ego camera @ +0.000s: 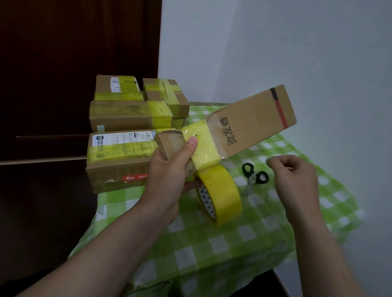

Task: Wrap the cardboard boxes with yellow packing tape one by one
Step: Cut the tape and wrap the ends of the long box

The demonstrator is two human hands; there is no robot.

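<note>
The long brown cardboard box [253,126] is being held up off the green-checked worktop [230,242], the left hand [168,169] gripping its near end, likely so the attached yellow packing-tape roll [219,193] is hanging free for wrapping, while the right hand [296,179] is hovering nearby, its grip loosely curled and empty

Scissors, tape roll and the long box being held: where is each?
scissors [265,179], head view, black handle loop.
tape roll [222,186], head view, outer yellow surface.
long box [254,119], head view, bare printed side.
</note>
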